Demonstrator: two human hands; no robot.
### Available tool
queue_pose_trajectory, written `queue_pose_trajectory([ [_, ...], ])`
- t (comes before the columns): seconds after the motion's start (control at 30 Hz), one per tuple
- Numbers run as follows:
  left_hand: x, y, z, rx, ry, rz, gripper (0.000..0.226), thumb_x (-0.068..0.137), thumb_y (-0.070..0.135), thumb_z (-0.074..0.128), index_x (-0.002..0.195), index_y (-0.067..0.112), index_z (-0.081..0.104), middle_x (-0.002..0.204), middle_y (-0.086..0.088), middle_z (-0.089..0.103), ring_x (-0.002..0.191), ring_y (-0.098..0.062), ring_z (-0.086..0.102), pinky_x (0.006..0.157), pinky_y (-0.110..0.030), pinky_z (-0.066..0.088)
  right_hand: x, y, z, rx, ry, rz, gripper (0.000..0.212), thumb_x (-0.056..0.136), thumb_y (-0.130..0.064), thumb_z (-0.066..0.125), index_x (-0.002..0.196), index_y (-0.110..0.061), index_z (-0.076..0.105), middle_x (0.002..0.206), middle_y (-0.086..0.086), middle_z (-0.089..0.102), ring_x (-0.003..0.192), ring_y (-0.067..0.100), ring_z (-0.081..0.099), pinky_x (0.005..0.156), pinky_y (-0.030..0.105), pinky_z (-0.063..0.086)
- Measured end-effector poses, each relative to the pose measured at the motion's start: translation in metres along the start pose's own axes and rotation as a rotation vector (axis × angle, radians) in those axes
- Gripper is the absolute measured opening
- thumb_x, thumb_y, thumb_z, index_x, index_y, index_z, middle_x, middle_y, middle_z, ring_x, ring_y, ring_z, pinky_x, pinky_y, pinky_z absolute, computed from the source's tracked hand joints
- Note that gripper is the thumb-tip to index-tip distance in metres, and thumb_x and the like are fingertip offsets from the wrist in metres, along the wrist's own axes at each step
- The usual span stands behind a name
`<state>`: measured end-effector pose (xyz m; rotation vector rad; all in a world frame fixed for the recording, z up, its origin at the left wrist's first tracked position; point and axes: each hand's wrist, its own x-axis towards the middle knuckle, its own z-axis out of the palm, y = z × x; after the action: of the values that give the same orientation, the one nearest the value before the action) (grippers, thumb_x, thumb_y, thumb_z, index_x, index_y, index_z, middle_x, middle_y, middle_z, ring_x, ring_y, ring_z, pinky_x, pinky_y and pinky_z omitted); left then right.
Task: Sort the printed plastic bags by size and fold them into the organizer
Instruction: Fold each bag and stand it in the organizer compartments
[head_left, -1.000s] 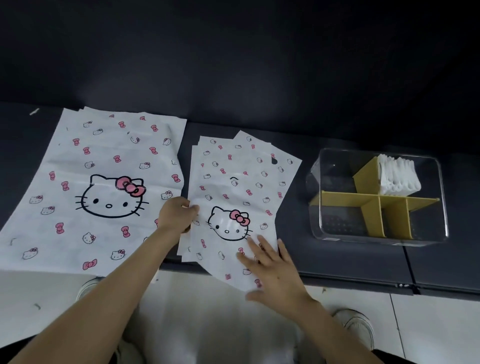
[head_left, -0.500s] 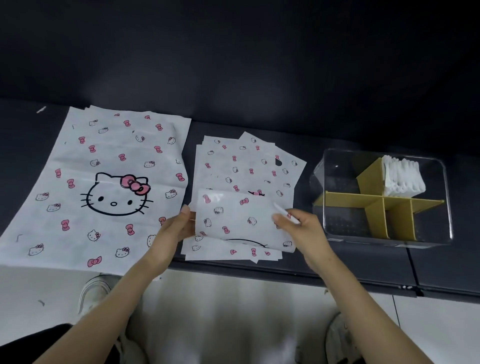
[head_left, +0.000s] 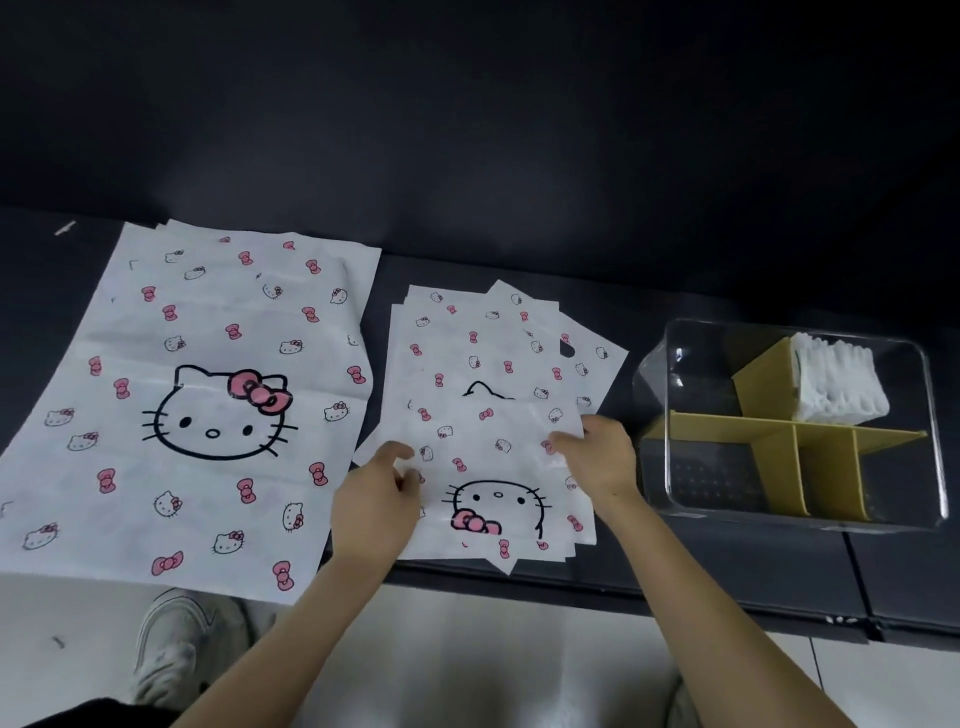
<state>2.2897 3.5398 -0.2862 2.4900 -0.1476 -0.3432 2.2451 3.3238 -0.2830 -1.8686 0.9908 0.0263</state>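
The top small bag (head_left: 493, 467) is thin white crinkly plastic with pink bows. It's folded over on the small stack (head_left: 483, 343) on the dark worktop (head_left: 727, 571), cat face upside down. Left hand (head_left: 382, 493) pinches its left edge, right hand (head_left: 597, 457) grips the right corner. The fold now lies flatter than half a second ago.

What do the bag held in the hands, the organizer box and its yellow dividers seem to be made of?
Held bag: thin white plastic film, mostly matte; it lies folded over limply and shows creases.
Organizer box: clear rigid plastic, glossy; its walls are see-through, with bright glints at the corners.
Yellow dividers: stiff opaque sheet, matte; probably plastic, perhaps card.
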Motion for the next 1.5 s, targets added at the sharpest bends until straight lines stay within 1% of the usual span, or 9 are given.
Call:
queue_pose_trajectory([
  [0.17, -0.016, -0.019, 0.002, 0.472, 0.152, 0.313, 0.03, 0.082, 0.02, 0.042, 0.089, 0.007, 0.068, 0.074, -0.012, 0.061, 0.059, -0.031, 0.056, 0.056, -0.032, 0.041, -0.024, 0.016, 0.008, -0.174, -0.002, -0.066, 0.017, 0.082, -0.007, 0.055, 0.075, 0.007, 0.059, 0.065, 0.01, 0.061, 0.056, 0.018, 0.047, 0.053, 0.026, 0.037],
  [0.37, -0.023, -0.026, 0.029, 0.325, 0.01, 0.699, 0.044, 0.097, 0.035, 0.035, 0.117, 0.01, 0.065, 0.131, -0.015, 0.056, 0.122, -0.035, 0.05, 0.103, -0.043, 0.034, -0.032, 0.018, 0.009, -0.173, 0.029, -0.099, 0.017, 0.082, -0.008, 0.054, 0.068, 0.002, 0.053, 0.059, 0.003, 0.055, 0.053, 0.016, 0.042, 0.049, 0.024, 0.033],
  [0.53, -0.024, -0.031, 0.041, 0.42, -0.117, 0.673, 0.056, 0.101, 0.05, 0.02, 0.145, 0.021, 0.039, 0.153, -0.013, 0.028, 0.144, -0.029, 0.019, 0.114, -0.046, 0.016, -0.027, 0.018, 0.009, -0.13, 0.022, -0.053, 0.025, 0.082, -0.007, 0.054, 0.06, -0.004, 0.044, 0.05, -0.003, 0.04, 0.046, 0.013, 0.031, 0.05, 0.023, 0.031],
  [0.9, -0.02, -0.031, 0.044, 0.481, -0.112, 0.673, 0.063, 0.097, 0.058, 0.025, 0.149, 0.024, 0.029, 0.157, -0.01, 0.018, 0.146, -0.028, 0.011, 0.115, -0.051, 0.014, -0.019, 0.019, 0.011, -0.073, 0.048, -0.011, 0.022, 0.084, -0.007, 0.056, 0.063, -0.004, 0.05, 0.05, -0.006, 0.044, 0.046, 0.016, 0.038, 0.049, 0.023, 0.035],
  [0.97, -0.02, -0.031, 0.044, 0.509, -0.117, 0.672, 0.07, 0.093, 0.066, 0.027, 0.149, 0.024, 0.028, 0.158, -0.01, 0.016, 0.146, -0.028, 0.01, 0.115, -0.051, 0.013, -0.027, 0.014, 0.01, -0.119, 0.082, -0.054, 0.008, 0.085, -0.01, 0.057, 0.083, -0.003, 0.059, 0.06, -0.005, 0.052, 0.056, 0.023, 0.05, 0.052, 0.024, 0.038],
  [1.1, -0.021, -0.03, 0.045, 0.511, -0.107, 0.67, 0.076, 0.09, 0.071, 0.027, 0.149, 0.023, 0.029, 0.158, -0.01, 0.016, 0.146, -0.028, 0.011, 0.114, -0.052, 0.015, -0.055, 0.033, 0.021, -0.7, 0.44, -0.581, 0.047, 0.086, -0.028, 0.062, 0.129, -0.011, 0.054, 0.115, 0.013, 0.064, 0.1, 0.033, 0.061, 0.081, 0.041, 0.051],
  [1.2, -0.02, -0.03, 0.046, 0.502, -0.085, 0.687, 0.076, 0.09, 0.071, 0.026, 0.148, 0.022, 0.032, 0.157, -0.011, 0.018, 0.146, -0.029, 0.014, 0.114, -0.053, 0.017, -0.082, 0.073, 0.034, -0.848, 0.208, -0.765, 0.047, 0.099, -0.04, 0.031, 0.141, -0.022, 0.042, 0.147, 0.016, 0.041, 0.134, 0.035, 0.038, 0.108, 0.056, 0.025],
  [1.37, -0.019, -0.032, 0.048, 0.534, -0.079, 0.691, 0.077, 0.09, 0.07, 0.022, 0.149, 0.021, 0.03, 0.157, -0.012, 0.017, 0.146, -0.03, 0.013, 0.115, -0.053, 0.015, -0.095, 0.113, 0.014, -0.903, 0.215, -0.608, 0.049, 0.103, -0.04, 0.013, 0.143, -0.024, 0.035, 0.148, 0.01, 0.04, 0.139, 0.026, 0.03, 0.11, 0.053, 0.019],
  [1.5, -0.019, -0.032, 0.047, 0.564, -0.085, 0.678, 0.077, 0.089, 0.07, 0.021, 0.15, 0.022, 0.026, 0.158, -0.012, 0.014, 0.146, -0.03, 0.011, 0.115, -0.052, 0.012, -0.1, 0.097, 0.015, -0.654, 0.39, -0.374, 0.044, 0.089, -0.02, 0.04, 0.128, -0.006, 0.056, 0.127, 0.012, 0.061, 0.117, 0.03, 0.057, 0.099, 0.048, 0.042],
])
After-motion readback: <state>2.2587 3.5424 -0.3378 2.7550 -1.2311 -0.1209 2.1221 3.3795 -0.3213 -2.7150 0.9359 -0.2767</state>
